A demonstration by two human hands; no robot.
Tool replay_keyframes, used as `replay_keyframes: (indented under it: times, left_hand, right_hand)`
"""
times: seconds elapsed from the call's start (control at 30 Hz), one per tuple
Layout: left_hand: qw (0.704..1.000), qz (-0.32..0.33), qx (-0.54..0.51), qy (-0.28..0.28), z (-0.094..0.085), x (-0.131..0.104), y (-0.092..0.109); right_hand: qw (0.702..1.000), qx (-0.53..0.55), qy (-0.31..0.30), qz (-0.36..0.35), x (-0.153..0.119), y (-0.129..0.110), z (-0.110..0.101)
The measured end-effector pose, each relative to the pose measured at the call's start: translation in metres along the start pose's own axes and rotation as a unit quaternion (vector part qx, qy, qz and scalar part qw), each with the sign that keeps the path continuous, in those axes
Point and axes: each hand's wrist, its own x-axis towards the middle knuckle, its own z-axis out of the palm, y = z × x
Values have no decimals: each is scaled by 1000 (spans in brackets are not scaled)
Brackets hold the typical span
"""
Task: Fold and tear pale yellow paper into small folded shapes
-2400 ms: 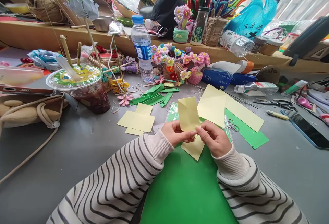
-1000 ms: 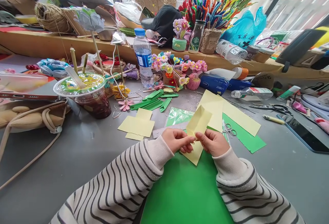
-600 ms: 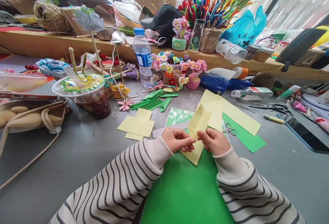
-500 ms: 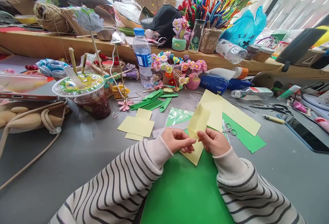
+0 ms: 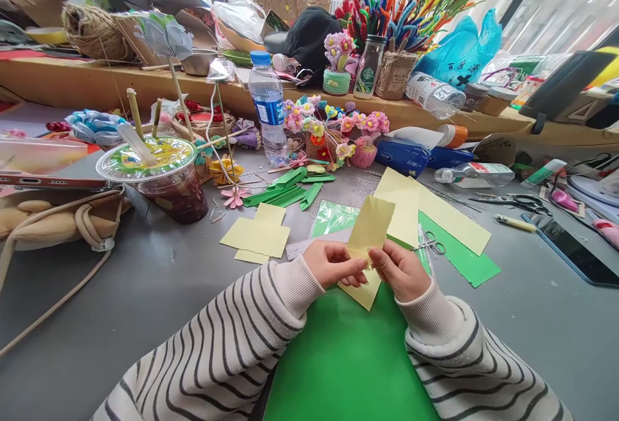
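Between my two hands a piece of pale yellow paper [image 5: 370, 224] stands up, pinched along its lower edge. My left hand [image 5: 335, 264] grips its lower left side between thumb and fingers. With thumb and forefinger, my right hand [image 5: 402, 267] holds the lower right corner. Just below my hands another yellow paper piece [image 5: 366, 293] lies on a green sheet [image 5: 351, 363]. Behind the held piece is a larger yellow strip [image 5: 401, 202]. A clear ruler [image 5: 300, 247] lies partly hidden behind my left hand.
Cut yellow papers [image 5: 256, 234] lie to the left, folded green strips [image 5: 285, 189] behind them. Small scissors [image 5: 432, 242] rest on the right, with a phone [image 5: 573, 250] farther out. A lidded drink cup [image 5: 167, 186] and a water bottle [image 5: 269, 108] stand at the back left.
The held yellow paper has turned from an angled, creased view to a flatter face toward me. My right hand has shifted slightly left; my left hand stays almost in place.
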Motion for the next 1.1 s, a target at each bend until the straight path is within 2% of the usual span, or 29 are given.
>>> replay_keyframes:
  times: [0.2,0.43,0.63,0.8,1.1]
  left_hand:
    - [999,2,-17,51,-1,2,0]
    - [999,12,-4,40,1,0,-1]
    - [998,-6,-17,62,-1,2,-3]
    - [998,5,-1,60,0,3,-6]
    - [997,3,-7,76,1,3,-7]
  right_hand:
    - [999,26,-28,6,1,-2,-3]
    - [997,51,56,11,-3,-9,2]
    - [997,63,30,21,-2,-9,2]
    - [999,43,20,11,-2,-8,0]
    - [995,58,85,8,3,-7,-7]
